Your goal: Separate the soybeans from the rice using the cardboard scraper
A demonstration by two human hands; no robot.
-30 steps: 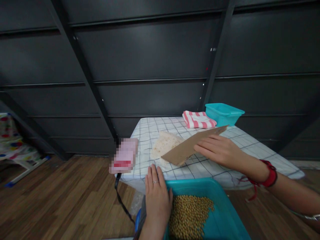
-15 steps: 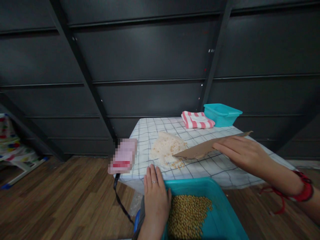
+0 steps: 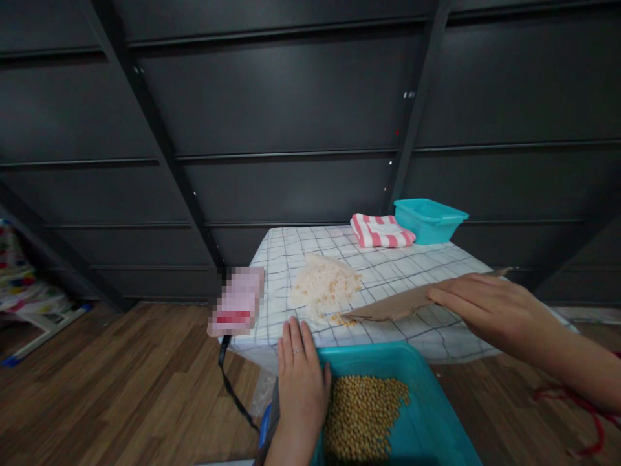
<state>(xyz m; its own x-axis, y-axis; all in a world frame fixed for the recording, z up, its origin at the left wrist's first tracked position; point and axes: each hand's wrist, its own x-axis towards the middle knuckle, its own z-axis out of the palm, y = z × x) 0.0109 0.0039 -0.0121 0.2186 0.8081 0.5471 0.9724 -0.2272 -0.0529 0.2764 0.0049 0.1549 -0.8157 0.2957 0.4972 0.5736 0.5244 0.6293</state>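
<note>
My left hand (image 3: 301, 382) lies flat, fingers together, on the rim of a teal tub (image 3: 427, 414) holding a heap of yellowish beans (image 3: 361, 414). My right hand (image 3: 485, 307) grips a strip of brown cardboard (image 3: 392, 309) held low over the checked tablecloth (image 3: 412, 265). The cardboard's tip sits beside a pile of white grains (image 3: 323, 285), with a few yellow beans (image 3: 342, 319) at its near edge.
At the table's far side lie a red-and-white striped cloth (image 3: 381, 231) and a small teal bin (image 3: 429, 220). A blurred pink item (image 3: 237, 301) with a black strap hangs off the left edge. Dark panelled wall behind, wooden floor around, colourful things at far left (image 3: 19, 278).
My right hand has drawn the cardboard to the right and lowered it flatter, uncovering the white grain pile. My left hand has stayed on the tub rim.
</note>
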